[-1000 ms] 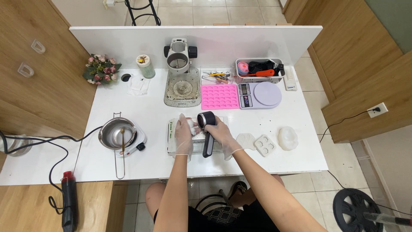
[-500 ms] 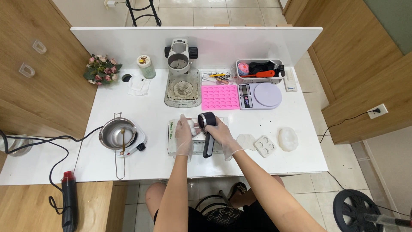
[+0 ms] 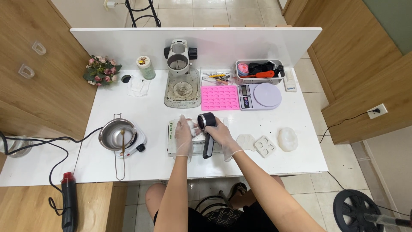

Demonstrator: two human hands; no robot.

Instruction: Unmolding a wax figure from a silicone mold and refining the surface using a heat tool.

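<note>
Your gloved right hand (image 3: pixel 222 134) clenched a black tool (image 3: pixel 207 133) over the clear box (image 3: pixel 172 138) at the desk's (image 3: pixel 274 161) front middle; your left hand (image 3: pixel 184 136) pinched a white wad (image 3: pixel 191 126) beside the tool's head.

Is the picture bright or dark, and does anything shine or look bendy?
Head view: bright, even light, soft faint shadows; glare on the metal pot; the table edges bow slightly, as through a wide lens; both gloved hands, left and right, and the black tool look sharp.
</note>
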